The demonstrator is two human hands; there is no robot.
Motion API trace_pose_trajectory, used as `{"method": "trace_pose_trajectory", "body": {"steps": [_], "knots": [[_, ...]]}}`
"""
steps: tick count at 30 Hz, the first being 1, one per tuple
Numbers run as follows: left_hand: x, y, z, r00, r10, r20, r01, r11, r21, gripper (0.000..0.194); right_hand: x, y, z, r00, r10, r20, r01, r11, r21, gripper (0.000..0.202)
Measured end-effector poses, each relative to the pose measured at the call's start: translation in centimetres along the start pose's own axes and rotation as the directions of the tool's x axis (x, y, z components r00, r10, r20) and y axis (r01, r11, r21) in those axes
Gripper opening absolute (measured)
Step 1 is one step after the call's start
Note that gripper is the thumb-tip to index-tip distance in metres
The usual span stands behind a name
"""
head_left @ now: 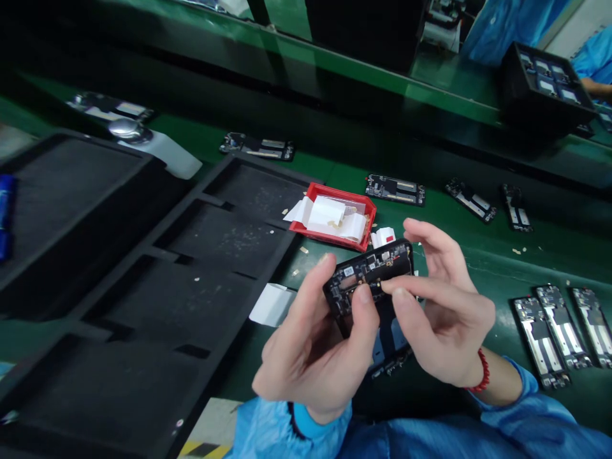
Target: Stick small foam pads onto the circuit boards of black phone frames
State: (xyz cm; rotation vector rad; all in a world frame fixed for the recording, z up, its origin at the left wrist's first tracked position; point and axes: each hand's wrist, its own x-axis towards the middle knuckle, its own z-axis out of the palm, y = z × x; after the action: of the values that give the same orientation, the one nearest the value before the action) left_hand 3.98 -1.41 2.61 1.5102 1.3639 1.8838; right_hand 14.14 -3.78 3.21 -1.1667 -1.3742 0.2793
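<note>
An opened smartphone [389,255], with its dark circuit board facing up, is tilted in front of me. My left hand [315,344] grips it along the left and near sides, the thumb lying on the board. The pinched thumb and index finger of my right hand [440,312] meet at the middle of the board; whatever is between the fingertips is too small to make out. My right hand's other fingers are raised beside the phone's right edge. Just beyond the phone sits a red tray [329,239] with white paper strips and small tan pieces.
A black compartment tray [229,280] fills the left, beside a black box [62,210]. Opened phones [394,189] lie along the back, and several more phones [540,338] lie at right. Small tan scraps dot the green bench [478,255]. A co-worker's blue sleeve [593,60] shows far right.
</note>
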Motion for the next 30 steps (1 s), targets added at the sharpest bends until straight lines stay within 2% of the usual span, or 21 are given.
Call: {"method": "trace_pose_trajectory", "body": {"steps": [3, 9, 12, 14, 17, 19, 20, 23, 25, 27, 28, 29, 30], "knots": [[0.0, -0.1, -0.2, 1.000, -0.021, 0.002, 0.021, 1.000, -0.022, 0.043, 0.1, 0.0, -0.8, 0.996, -0.070, 0.052, 0.072, 0.996, -0.047, 0.020], [0.0, -0.2, -0.4, 0.999, -0.033, 0.028, 0.035, 0.998, -0.050, 0.049, 0.9, 0.4, -1.0, 0.985, -0.158, 0.072, 0.163, 0.984, -0.071, 0.019], [0.1, -0.1, -0.4, 0.999, -0.029, 0.017, 0.030, 0.996, -0.082, 0.051, 1.4, 0.9, -1.0, 0.960, -0.253, 0.122, 0.268, 0.955, -0.126, 0.020], [0.2, -0.1, -0.4, 0.999, -0.046, 0.027, 0.048, 0.996, -0.076, 0.049, 1.4, 1.2, -1.1, 0.923, -0.341, 0.179, 0.375, 0.901, -0.219, 0.018], [0.3, -0.2, -0.4, 0.991, -0.118, 0.066, 0.120, 0.992, -0.027, 0.041, 1.3, 1.6, -1.3, 0.859, -0.438, 0.264, 0.511, 0.737, -0.442, 0.017], [0.3, -0.4, -0.4, 0.983, -0.160, 0.093, 0.163, 0.986, -0.022, 0.035, 1.1, 1.9, -1.5, 0.838, -0.449, 0.312, 0.545, 0.651, -0.528, 0.017], [0.3, -0.6, -0.5, 0.981, -0.167, 0.101, 0.171, 0.985, -0.033, 0.033, 1.1, 2.0, -1.5, 0.839, -0.433, 0.328, 0.543, 0.655, -0.524, 0.018], [0.2, -1.0, -0.6, 0.976, -0.185, 0.111, 0.193, 0.979, -0.066, 0.030, 1.0, 2.4, -1.8, 0.894, -0.345, 0.286, 0.433, 0.830, -0.352, 0.028], [0.0, -1.1, -0.8, 0.974, -0.208, 0.095, 0.217, 0.972, -0.092, 0.027, 0.7, 2.4, -2.1, 0.952, -0.233, 0.198, 0.268, 0.948, -0.173, 0.041], [0.0, -1.1, -0.8, 0.974, -0.213, 0.077, 0.222, 0.966, -0.132, 0.026, 0.1, 2.3, -2.6, 0.984, -0.047, 0.171, 0.047, 0.999, 0.002, 0.053], [0.0, -1.0, -0.8, 0.976, -0.203, 0.075, 0.212, 0.967, -0.140, 0.027, -0.4, 2.1, -2.8, 0.977, 0.059, 0.206, -0.077, 0.994, 0.080, 0.057], [0.0, -1.0, -0.7, 0.978, -0.193, 0.083, 0.202, 0.971, -0.131, 0.028, -0.9, 2.0, -3.1, 0.947, 0.161, 0.279, -0.208, 0.967, 0.146, 0.059], [0.0, -0.9, -0.6, 0.978, -0.184, 0.093, 0.194, 0.975, -0.106, 0.030, -1.4, 1.8, -3.3, 0.897, 0.253, 0.363, -0.336, 0.923, 0.189, 0.056]]}}
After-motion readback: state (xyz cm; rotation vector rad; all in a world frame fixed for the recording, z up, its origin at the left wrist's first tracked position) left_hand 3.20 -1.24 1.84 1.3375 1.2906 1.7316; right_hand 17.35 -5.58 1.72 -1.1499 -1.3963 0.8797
